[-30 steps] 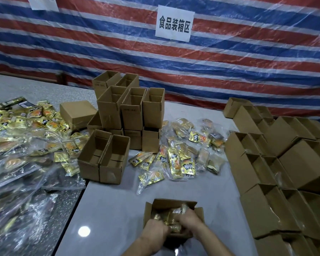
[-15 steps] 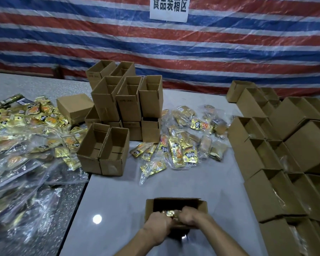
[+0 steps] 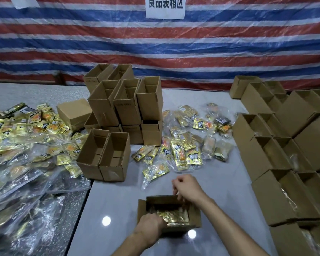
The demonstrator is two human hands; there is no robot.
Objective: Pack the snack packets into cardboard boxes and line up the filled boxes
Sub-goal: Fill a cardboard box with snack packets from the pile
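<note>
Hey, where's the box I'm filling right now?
Head view, bottom centre: the open cardboard box sits on the white table, left hand at its near-left corner, right hand over its far rim.
</note>
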